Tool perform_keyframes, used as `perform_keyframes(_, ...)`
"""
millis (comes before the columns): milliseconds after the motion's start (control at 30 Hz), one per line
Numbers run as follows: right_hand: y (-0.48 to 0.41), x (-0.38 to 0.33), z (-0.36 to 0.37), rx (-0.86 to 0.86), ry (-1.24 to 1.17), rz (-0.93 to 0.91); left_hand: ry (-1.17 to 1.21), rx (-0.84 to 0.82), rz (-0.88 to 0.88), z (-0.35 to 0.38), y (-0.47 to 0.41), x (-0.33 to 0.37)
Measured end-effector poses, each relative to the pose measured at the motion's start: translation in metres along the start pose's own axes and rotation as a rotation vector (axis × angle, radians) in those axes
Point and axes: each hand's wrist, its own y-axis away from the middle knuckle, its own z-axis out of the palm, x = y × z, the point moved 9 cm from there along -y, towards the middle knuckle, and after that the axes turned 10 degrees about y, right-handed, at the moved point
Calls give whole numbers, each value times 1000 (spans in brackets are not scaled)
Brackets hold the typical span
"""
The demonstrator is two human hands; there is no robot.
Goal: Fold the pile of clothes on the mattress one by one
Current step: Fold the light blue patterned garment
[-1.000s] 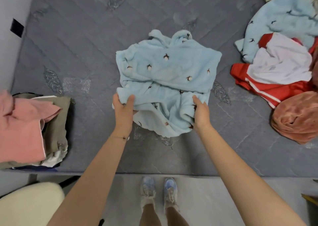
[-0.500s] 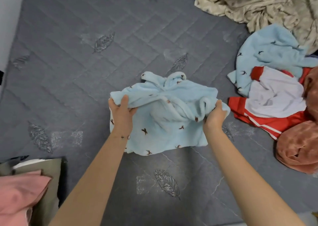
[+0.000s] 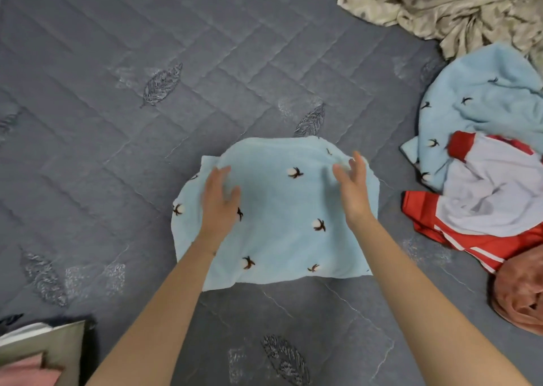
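The pale blue fleece garment (image 3: 279,227) is found lying in a folded slab on the grey quilted mattress (image 3: 141,156), directly under both hands. The left hand (image 3: 219,202) is laid on its left half with fingers straight and spread, nothing being gripped. The right hand (image 3: 352,190) is held edge-on over the far right corner with fingers straight. Because of motion blur, it cannot be told whether the cloth is actually touched there. The step in hand is judged to be the smoothing of the finished fold. It is best done with flat palms swept outward from the middle toward the edges beyond each hand, so that the ridge just ahead of the right hand is pressed out. Thick fleece is likely to spring back, so even pressure is advised, and the layers beneath should not be dragged. To the right of the right hand, unfolded pieces are heaped: a second blue garment (image 3: 476,97), a red and white garment (image 3: 484,209), a rust-pink piece (image 3: 520,297) nearer the person, and beige patterned fabric (image 3: 440,3) farther off. Below and left of the left hand, a stack of folded clothes (image 3: 44,347) is partly in view.
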Motion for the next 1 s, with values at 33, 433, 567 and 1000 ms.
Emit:
perform_keyframes(33, 0, 7, 5, -39, 122, -21, -205, -62, 80, 13, 6, -3)
perform_keyframes(433, -10, 103, -36, -65, 831, 52, -944, -227, 102, 62, 18, -60)
perform_keyframes(567, -6, 122, -58, 98, 391, 146, -933, -362, 413, 108, 50, -41)
perform_keyframes(1000, 17, 129, -35, -284, 34, 263, -850, -294, 111, 118, 76, -52)
